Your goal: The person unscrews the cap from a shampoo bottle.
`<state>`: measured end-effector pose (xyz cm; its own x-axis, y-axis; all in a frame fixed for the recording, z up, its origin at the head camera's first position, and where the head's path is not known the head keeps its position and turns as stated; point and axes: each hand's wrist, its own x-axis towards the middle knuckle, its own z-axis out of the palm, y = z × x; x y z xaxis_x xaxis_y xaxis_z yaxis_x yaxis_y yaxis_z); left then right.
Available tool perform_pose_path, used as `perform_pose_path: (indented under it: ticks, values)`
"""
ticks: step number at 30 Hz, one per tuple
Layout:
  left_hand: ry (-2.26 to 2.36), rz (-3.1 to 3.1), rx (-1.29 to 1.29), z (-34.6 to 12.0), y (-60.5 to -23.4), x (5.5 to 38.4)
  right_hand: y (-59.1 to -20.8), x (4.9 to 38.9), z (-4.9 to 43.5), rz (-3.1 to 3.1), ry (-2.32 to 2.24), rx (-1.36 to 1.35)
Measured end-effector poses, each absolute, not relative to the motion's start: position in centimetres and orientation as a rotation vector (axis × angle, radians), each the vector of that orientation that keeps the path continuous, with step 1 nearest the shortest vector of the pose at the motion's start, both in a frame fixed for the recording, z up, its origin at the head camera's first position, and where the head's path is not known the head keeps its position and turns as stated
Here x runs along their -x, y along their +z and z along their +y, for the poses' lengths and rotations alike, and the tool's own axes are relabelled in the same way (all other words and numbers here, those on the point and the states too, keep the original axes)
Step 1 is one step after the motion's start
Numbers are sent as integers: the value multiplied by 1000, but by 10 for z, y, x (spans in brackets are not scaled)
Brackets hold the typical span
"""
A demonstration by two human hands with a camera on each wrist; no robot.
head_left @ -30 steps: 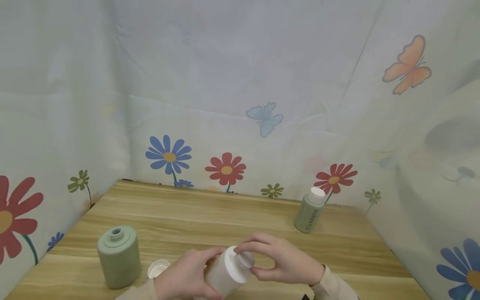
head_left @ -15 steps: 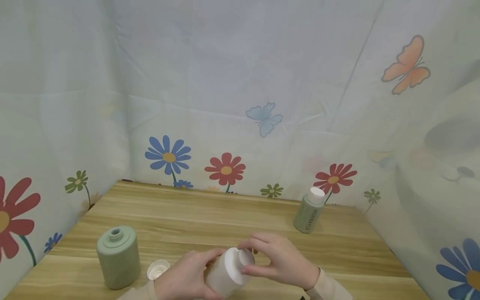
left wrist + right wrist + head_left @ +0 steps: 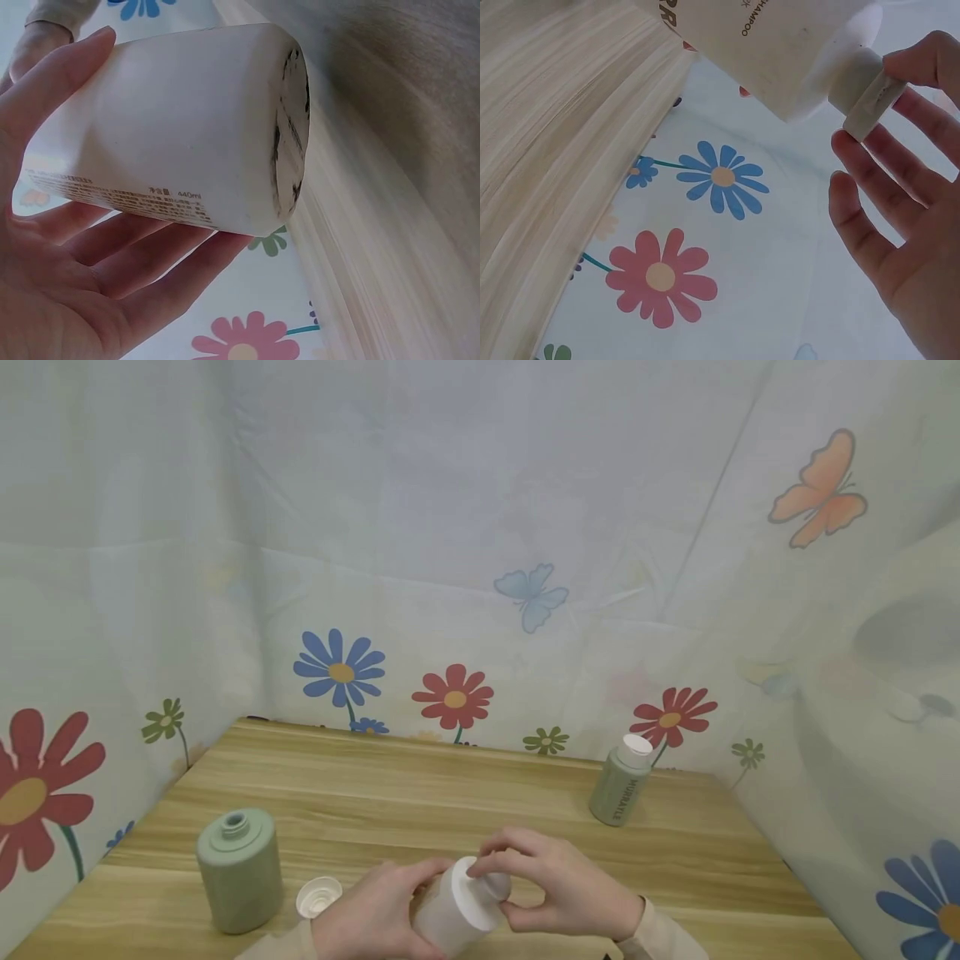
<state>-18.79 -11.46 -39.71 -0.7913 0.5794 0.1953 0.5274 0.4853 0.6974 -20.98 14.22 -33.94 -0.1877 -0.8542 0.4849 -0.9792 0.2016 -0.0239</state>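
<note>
In the head view my left hand point(image 3: 375, 906) grips a white shampoo bottle point(image 3: 444, 914), tilted with its top toward the right. The left wrist view shows the thumb over one side of the bottle point(image 3: 180, 112) and the fingers beneath it; dark marks line its base. Fingers and thumb of my right hand point(image 3: 566, 887) pinch the white cap point(image 3: 874, 101), which sits on the bottle's neck. A loose white cap point(image 3: 318, 897) lies inside-up on the table beside my left wrist.
To the left stands a green bottle point(image 3: 240, 881) with a bare, uncapped neck. A smaller green bottle point(image 3: 621, 789) with a white cap is at the back right of the wooden table point(image 3: 390, 777). A flower-printed curtain point(image 3: 420, 527) surrounds the table.
My right hand's fingers have shifted round the cap, spreading and then closing on it again. The left hand keeps the bottle in nearly the same place.
</note>
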Motion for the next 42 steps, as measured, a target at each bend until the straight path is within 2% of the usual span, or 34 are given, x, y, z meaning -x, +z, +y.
perform_pose_path:
  ticks: [6, 12, 15, 25, 30, 42]
  values:
    - [1213, 2629, -970, -114, -396, 187, -342, 208, 142, -2173, 558, -1684]
    - [1224, 2626, -994, -113, -397, 186, -347, 205, 140, -2378, 763, -1413]
    - [1223, 2625, -974, -113, -396, 186, -349, 204, 140, -2409, 801, -1363]
    - [1194, 2657, -984, -113, -396, 186, -350, 201, 137, -2393, 819, -1391]
    - [1193, 2645, -981, -114, -396, 187, -350, 202, 139, -2343, 681, -1443]
    - [1214, 2596, -945, -115, -397, 188, -340, 205, 146, -2135, 459, -1739]
